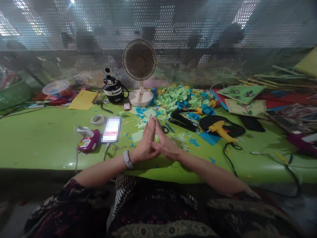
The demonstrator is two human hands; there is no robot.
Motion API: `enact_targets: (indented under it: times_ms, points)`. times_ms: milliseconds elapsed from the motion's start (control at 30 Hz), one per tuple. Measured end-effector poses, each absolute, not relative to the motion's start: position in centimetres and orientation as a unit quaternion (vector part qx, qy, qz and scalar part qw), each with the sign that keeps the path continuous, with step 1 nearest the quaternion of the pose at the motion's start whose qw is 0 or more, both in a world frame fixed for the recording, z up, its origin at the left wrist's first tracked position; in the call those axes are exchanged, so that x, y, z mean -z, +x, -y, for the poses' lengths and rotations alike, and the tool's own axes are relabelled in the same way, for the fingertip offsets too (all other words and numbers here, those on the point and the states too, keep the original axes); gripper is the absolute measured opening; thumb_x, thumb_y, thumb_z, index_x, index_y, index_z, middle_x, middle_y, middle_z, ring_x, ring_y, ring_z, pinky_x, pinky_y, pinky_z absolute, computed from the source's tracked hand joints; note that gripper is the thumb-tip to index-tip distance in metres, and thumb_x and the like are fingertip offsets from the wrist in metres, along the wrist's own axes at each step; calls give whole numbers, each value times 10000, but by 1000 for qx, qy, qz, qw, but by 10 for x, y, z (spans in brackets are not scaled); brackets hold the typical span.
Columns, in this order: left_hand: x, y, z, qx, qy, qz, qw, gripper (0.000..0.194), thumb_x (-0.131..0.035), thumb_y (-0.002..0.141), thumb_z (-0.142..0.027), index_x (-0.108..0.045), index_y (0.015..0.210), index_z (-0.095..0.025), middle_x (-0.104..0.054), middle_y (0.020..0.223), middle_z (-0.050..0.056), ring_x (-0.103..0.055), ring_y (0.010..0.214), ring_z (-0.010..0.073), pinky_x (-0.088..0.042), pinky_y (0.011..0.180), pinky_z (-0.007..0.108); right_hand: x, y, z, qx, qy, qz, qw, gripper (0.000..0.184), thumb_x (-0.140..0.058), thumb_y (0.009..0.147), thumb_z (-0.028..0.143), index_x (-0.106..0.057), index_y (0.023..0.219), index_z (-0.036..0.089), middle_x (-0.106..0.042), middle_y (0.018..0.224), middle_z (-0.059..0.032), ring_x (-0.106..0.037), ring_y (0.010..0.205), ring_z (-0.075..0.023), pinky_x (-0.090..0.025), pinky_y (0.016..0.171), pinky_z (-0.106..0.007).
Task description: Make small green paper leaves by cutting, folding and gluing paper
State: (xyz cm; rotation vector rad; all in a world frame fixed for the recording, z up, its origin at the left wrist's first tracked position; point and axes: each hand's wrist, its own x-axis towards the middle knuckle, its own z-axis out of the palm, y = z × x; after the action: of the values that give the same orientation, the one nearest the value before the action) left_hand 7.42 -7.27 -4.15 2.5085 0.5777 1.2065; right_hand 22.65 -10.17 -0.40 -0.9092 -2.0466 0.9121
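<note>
My left hand (146, 143) and my right hand (167, 145) meet over the front middle of the green table (49, 138). Their palms face each other with the fingers stretched out and the fingertips touching. I see nothing held in either one; the space between the palms is partly hidden. Just beyond the fingertips lie green and blue paper scraps (138, 136). A black stapler (183, 121) rests to the right of my right hand, while a phone with a lit screen (111, 129) lies left of my left hand.
Behind stand a fan (140, 61), a dark bottle (112, 91) and a heap of folded paper pieces (175, 96). A yellow glue gun (221, 130) with a cord lies at right. Tape (97, 120) and a purple power adapter (89, 142) are at left.
</note>
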Motion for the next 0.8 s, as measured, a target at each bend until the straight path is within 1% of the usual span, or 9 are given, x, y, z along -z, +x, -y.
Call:
enact_targets:
  times_ms: [100,233,367,467,567,633,667,733,800]
  points:
    - [38,73,72,-420,878,-160,165,1028,-543,877,-464,191,1550,-207,225,1630,110,143,1503,365,-12,1225,595,2,225,104,-347,-355,800,336,1081,-533,851,653,157,1568,231,48,1667,-89,17,1533,-282,-70,1239,-505]
    - [33,71,72,-413,879,-126,204,1044,-542,874,-543,193,1549,-235,241,1629,68,185,1494,352,-17,1234,576,4,222,106,-315,-349,813,344,1111,-529,838,671,201,1555,239,46,1669,-70,18,1535,-273,-106,1240,-497]
    - [34,69,66,-407,873,-122,241,1055,-576,875,-533,178,1553,-243,205,1639,81,156,1501,346,-17,1237,563,5,223,102,-308,-376,800,351,1071,-511,852,648,143,1573,202,5,1669,-78,-3,1536,-266,-121,1240,-474]
    - [36,68,60,-412,847,-149,301,964,-567,910,-462,122,1564,-295,146,1652,73,50,1523,314,-100,1243,535,3,228,95,-332,-400,767,376,864,-414,914,569,-8,1596,228,-132,1661,-56,-97,1531,-256,-154,1233,-475]
    - [38,69,55,-426,805,-192,366,792,-472,973,-386,54,1565,-366,61,1664,46,-45,1528,268,-221,1224,507,2,233,87,-327,-421,747,397,703,-345,942,439,-173,1587,220,-396,1565,-74,-336,1452,-279,-258,1192,-484]
    - [40,70,52,-437,779,-210,398,742,-417,996,-352,62,1563,-371,-40,1664,67,-126,1520,251,-276,1203,502,4,236,82,-300,-454,747,381,667,-353,933,360,-255,1569,187,-577,1405,-103,-526,1286,-294,-375,1108,-473]
    - [41,71,50,-441,769,-218,409,739,-400,1000,-337,78,1562,-361,-111,1656,86,-170,1512,242,-291,1195,503,5,236,80,-282,-473,749,367,654,-363,926,326,-294,1557,170,-639,1312,-112,-587,1186,-293,-423,1051,-460]
    - [43,72,47,-453,750,-237,421,741,-397,999,-310,78,1567,-329,-255,1619,115,-246,1494,230,-296,1190,510,7,237,77,-243,-502,756,341,627,-377,913,272,-369,1525,137,-703,1150,-122,-639,1025,-278,-478,942,-426]
    - [44,74,46,-466,731,-256,427,733,-425,987,-291,8,1578,-301,-367,1569,125,-317,1469,229,-298,1187,523,9,237,75,-206,-512,764,334,600,-387,902,250,-438,1487,125,-720,1049,-125,-648,926,-262,-494,866,-395]
